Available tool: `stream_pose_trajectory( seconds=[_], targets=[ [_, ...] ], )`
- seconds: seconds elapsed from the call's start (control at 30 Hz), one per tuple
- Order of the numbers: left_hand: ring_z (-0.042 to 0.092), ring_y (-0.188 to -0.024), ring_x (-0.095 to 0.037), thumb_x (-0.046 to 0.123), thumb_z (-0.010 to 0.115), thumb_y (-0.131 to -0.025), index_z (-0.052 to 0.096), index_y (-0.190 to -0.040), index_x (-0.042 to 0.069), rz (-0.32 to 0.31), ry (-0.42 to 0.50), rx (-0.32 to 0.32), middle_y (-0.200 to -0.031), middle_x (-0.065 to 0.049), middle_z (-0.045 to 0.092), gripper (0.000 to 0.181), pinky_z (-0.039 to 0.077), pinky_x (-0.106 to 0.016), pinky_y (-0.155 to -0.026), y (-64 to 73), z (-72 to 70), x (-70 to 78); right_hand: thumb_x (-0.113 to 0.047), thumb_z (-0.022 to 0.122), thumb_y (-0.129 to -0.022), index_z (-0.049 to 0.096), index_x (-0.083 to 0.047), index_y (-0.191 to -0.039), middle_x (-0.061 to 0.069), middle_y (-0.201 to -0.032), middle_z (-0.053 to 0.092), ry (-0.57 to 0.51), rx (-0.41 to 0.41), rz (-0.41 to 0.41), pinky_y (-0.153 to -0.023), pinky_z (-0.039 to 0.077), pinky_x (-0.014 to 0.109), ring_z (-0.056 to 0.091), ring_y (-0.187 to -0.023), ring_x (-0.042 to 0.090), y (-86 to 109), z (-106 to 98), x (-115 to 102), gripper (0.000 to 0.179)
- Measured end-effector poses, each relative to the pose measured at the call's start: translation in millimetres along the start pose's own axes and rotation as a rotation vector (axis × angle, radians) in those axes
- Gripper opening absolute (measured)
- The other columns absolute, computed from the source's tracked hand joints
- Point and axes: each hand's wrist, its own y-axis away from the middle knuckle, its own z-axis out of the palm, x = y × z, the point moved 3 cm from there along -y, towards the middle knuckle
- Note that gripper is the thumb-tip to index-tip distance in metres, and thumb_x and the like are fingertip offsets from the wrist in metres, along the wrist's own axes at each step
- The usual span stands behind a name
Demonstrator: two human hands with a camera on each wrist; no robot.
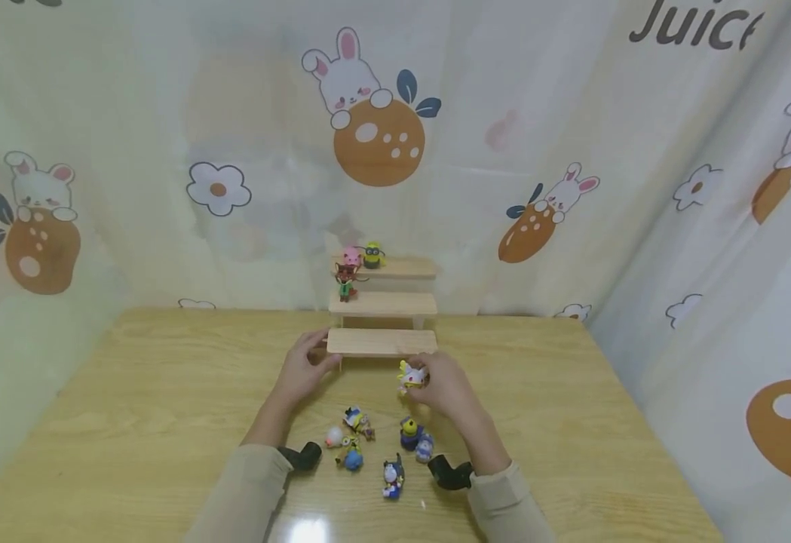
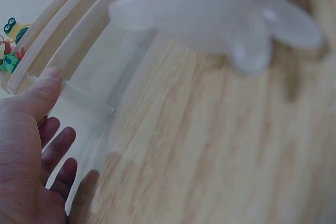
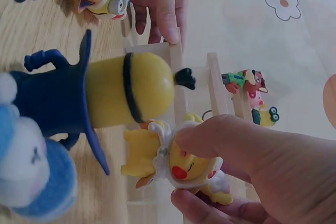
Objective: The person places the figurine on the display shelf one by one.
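A small yellow-and-white figurine [image 1: 410, 378] is pinched between the thumb and fingers of my right hand [image 1: 448, 386], just in front of the lowest step. In the right wrist view, the figurine [image 3: 195, 169] has red cheeks and a white hood-like rim. My left hand [image 1: 302, 371] touches the left end of the three-step wooden display stand [image 1: 381, 342]. Its thumb [image 2: 48, 80] rests at the step's edge, and the other fingers are loosely bent with nothing between them. On the upper steps stand a fox figurine [image 1: 345, 286], a pink figurine [image 1: 351, 256] and a yellow goggled figurine [image 1: 372, 256].
Between the forearms several figurines lie or stand on the wooden table [image 1: 538, 392]: a yellow one in dark blue [image 1: 409, 433], a blue-and-white one [image 1: 424, 448], a dark-eared one [image 1: 393, 478] and a goggled one with blue [image 1: 351, 457]. A printed curtain [image 1: 266, 249] hangs behind the stand.
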Motion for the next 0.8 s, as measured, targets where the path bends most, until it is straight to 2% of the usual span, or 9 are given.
stream_pose_trajectory(
  seconds=[0.23,0.37,0.5,0.63,0.8],
  targets=[
    [0.054,-0.114,-0.032,0.030,0.071,-0.085,0.046,-0.140,0.006,0.019,0.022,-0.023,-0.133,-0.014,0.050,0.065,0.046,-0.049,-0.097,-1.5,6.6,2.5,-0.014,0.080,-0.072,0.068,-0.003,-0.111,0.007,-0.091,0.061,0.028,0.013,0.029,-0.065,0.048,0.029,0.055,-0.078,0.016,4.1,-11.0,2.5,0.042],
    [0.053,-0.115,-0.033,0.029,0.072,-0.085,0.046,-0.139,0.006,0.009,0.009,-0.018,-0.133,-0.015,0.050,0.065,0.045,-0.050,-0.097,-1.5,6.6,2.3,-0.016,0.079,-0.075,0.066,-0.001,-0.112,0.010,-0.097,0.067,0.029,0.004,0.025,-0.070,0.052,0.031,0.062,-0.084,0.020,-1.3,-28.9,-4.2,0.042],
    [0.053,-0.115,-0.033,0.029,0.072,-0.085,0.047,-0.139,0.005,0.007,-0.007,0.000,-0.132,-0.015,0.051,0.064,0.044,-0.050,-0.098,-2.2,3.5,2.8,-0.017,0.077,-0.078,0.065,0.002,-0.116,0.015,-0.106,0.068,0.069,0.008,-0.032,-0.077,0.054,0.037,0.064,-0.093,0.027,-17.5,-60.2,-19.6,0.044],
    [0.054,-0.113,-0.033,0.028,0.071,-0.086,0.046,-0.139,0.003,0.029,-0.030,0.000,-0.130,-0.016,0.051,0.064,0.045,-0.050,-0.095,-2.8,0.7,2.4,-0.020,0.075,-0.080,0.065,0.000,-0.118,0.015,-0.110,0.068,0.174,-0.006,-0.084,-0.084,0.052,0.041,0.064,-0.099,0.029,-42.5,-90.6,-38.0,0.044],
    [0.054,-0.112,-0.033,0.027,0.072,-0.085,0.047,-0.139,0.005,0.029,-0.007,-0.002,-0.129,-0.016,0.051,0.063,0.046,-0.049,-0.095,-0.7,-0.1,1.5,-0.025,0.072,-0.084,0.064,-0.003,-0.120,0.014,-0.115,0.068,0.240,-0.081,-0.098,-0.085,0.051,0.039,0.064,-0.102,0.027,-77.7,-110.1,-54.0,0.043]
  ],
)
